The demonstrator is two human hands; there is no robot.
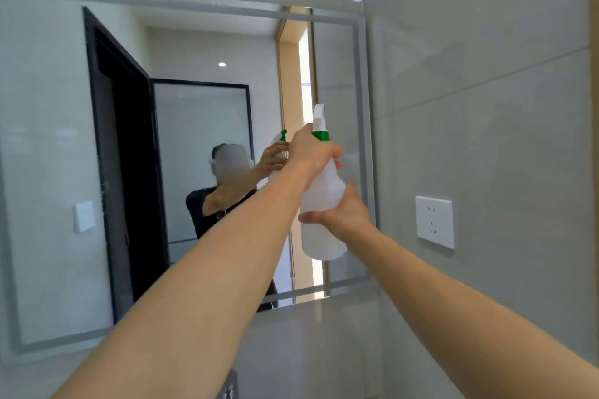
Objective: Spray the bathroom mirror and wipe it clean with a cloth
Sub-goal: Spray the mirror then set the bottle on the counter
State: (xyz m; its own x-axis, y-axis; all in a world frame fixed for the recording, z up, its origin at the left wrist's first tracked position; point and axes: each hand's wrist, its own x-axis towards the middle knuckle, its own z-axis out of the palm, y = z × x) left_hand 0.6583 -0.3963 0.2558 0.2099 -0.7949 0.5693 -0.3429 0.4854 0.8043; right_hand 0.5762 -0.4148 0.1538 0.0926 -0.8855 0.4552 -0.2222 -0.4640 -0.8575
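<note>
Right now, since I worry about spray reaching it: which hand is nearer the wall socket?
The right hand. It holds the spray bottle low on its body, on the side facing the wall socket. The left hand grips the bottle's neck, higher and farther from the socket.

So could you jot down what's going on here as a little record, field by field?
place: bathroom, facing the mirror
left hand: grips the neck of the bottle, at the trigger
right hand: holds the bottle's body from the side
bottle: white, green collar, upright, raised in front of the mirror's right part
cloth: not in view
wall: socket right of the mirror
stage: spraying, wiping not yet begun
</note>
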